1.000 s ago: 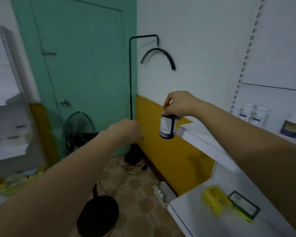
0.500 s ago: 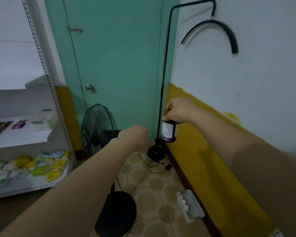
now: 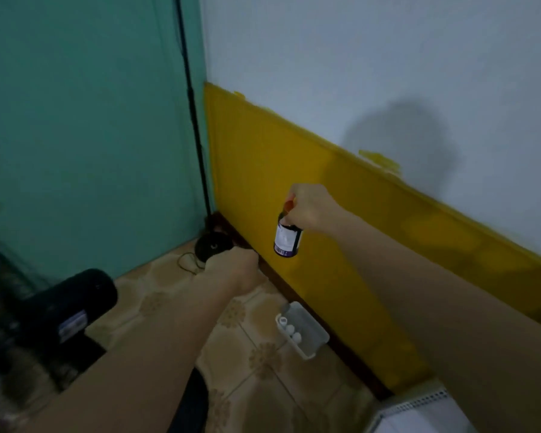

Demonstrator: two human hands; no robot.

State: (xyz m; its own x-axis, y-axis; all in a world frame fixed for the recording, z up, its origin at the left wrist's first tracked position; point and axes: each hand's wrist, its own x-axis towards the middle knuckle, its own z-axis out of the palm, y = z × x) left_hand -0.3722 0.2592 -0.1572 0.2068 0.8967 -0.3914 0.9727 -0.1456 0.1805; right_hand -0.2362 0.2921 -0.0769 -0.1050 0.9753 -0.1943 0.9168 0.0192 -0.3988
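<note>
At centre, before the smooth yellow wall band (image 3: 294,151), the right grip (image 3: 310,210) pinches a dark, glossy, cylindrical bottle (image 3: 288,238) by its top, nearly upright; at seven o'clock, the left grip (image 3: 235,267) is blurred, closure untellable.

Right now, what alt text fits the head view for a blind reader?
The right hand holds a dark bottle by its top before a yellow and white wall. The left hand stretches forward below it, above a tiled floor.
</note>
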